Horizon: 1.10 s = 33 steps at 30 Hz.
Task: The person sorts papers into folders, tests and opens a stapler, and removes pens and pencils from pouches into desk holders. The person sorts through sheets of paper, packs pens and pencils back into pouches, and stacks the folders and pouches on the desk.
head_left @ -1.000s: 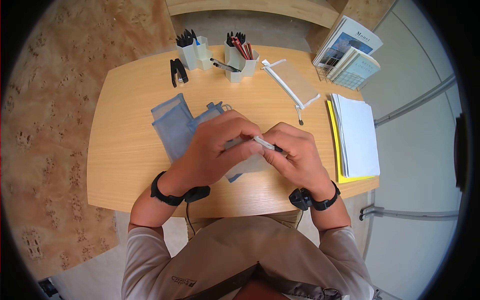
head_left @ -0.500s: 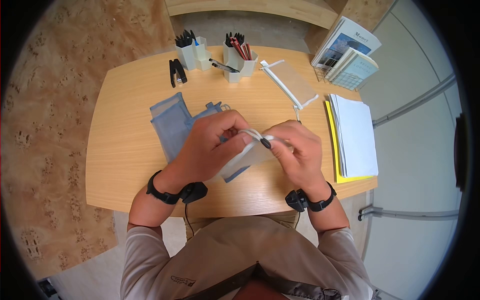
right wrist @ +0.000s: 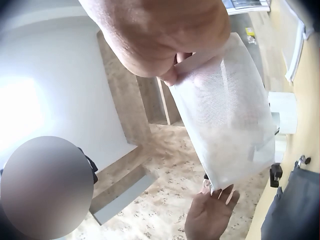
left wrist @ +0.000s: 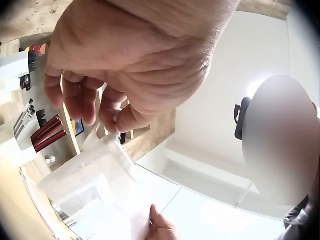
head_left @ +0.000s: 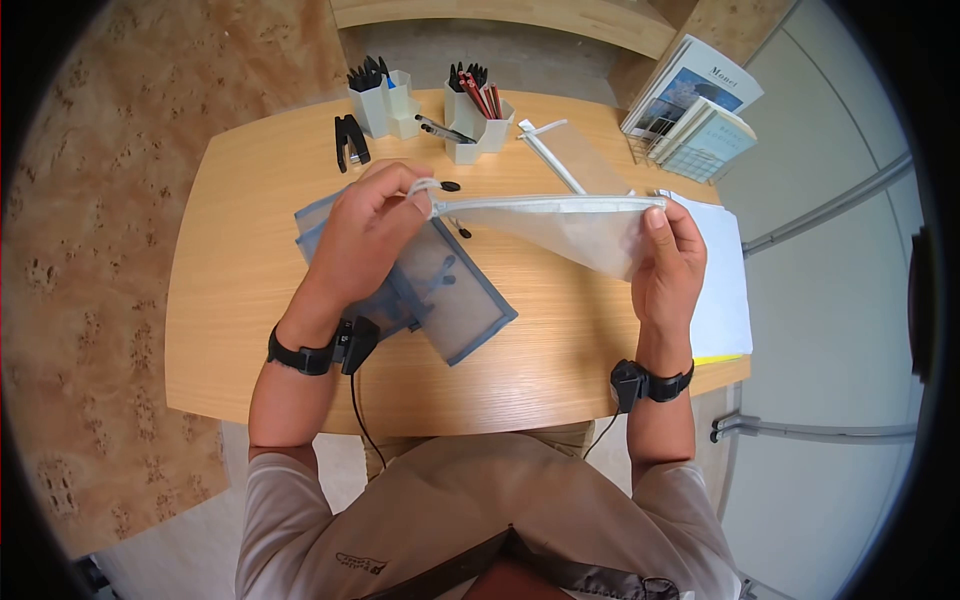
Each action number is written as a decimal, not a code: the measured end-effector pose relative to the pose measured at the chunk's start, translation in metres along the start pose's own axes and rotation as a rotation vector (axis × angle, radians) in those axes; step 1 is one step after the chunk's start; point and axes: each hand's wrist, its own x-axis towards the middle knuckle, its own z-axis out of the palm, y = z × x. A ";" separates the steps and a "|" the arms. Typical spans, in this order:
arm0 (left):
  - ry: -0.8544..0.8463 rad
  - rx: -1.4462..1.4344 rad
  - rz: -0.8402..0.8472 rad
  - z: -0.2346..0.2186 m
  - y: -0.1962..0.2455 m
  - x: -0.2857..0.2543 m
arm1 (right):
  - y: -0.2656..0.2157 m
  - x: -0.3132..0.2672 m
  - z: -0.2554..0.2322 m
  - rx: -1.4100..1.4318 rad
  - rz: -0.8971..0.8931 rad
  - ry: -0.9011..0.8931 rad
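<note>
A white mesh zip pouch is stretched between both hands above the desk. My left hand pinches its corner by the zip end, where a looped cord with a black tip hangs. At the opposite top corner, my right hand grips the pouch between thumb and fingers. The right wrist view shows the pouch hanging flat from the right hand. Blue mesh pouches lie overlapping on the desk below the left hand. Another white-edged pouch lies farther back.
Toward the back stand a black stapler and pale holders with pens and red pencils. At the right are a wire rack with books and a stack of white paper over a yellow sheet.
Both hands have moved apart, the left up and leftward, the right up and rightward. The white pouch, bunched between them before, is now spread out, and more of the blue pouches shows.
</note>
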 end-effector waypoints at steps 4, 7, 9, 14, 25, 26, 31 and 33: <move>-0.059 -0.296 -0.077 0.003 0.001 -0.002 | 0.036 -0.003 -0.001 0.215 0.181 0.053; -0.201 0.283 -0.226 -0.010 0.000 0.004 | 0.063 -0.007 -0.002 0.051 0.330 0.028; -0.243 0.465 -0.245 -0.014 -0.014 0.009 | 0.074 -0.001 -0.015 -0.091 0.447 -0.023; -0.137 0.971 -0.132 -0.013 -0.038 0.003 | 0.086 0.016 -0.055 -1.303 -0.141 -0.111; -0.320 0.912 -0.182 -0.017 -0.042 0.006 | 0.086 0.031 -0.044 -1.488 0.190 -0.277; -0.317 0.913 -0.181 -0.017 -0.041 0.004 | 0.088 0.031 -0.046 -1.475 0.194 -0.280; 0.020 0.986 0.027 -0.020 -0.037 0.002 | 0.071 0.033 -0.054 -1.072 0.309 -0.149; 0.010 0.882 0.003 -0.020 -0.022 0.002 | 0.055 0.035 -0.058 -0.534 0.415 -0.078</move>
